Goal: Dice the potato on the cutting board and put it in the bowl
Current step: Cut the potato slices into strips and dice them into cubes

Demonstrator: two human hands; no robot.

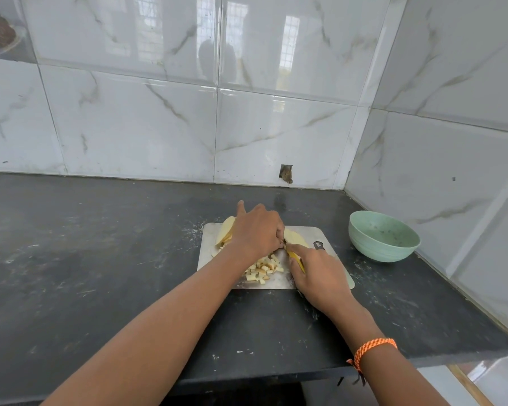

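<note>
the dark bench (pixel 85 259) lies open to the left of the cutting board (pixel 279 281). on the right the green bowl (pixel 383 237) stands near the board, close to the tiled side wall (pixel 452 171). the back wall (pixel 159 127) closes the far side.

Views: one, head-worn, wide-angle.
Facing: forward and down over the dark counter (pixel 100 259) toward the tiled wall corner (pixel 346 171).
Range: near, at arm's reach of the cutting board (pixel 279 281).
</note>
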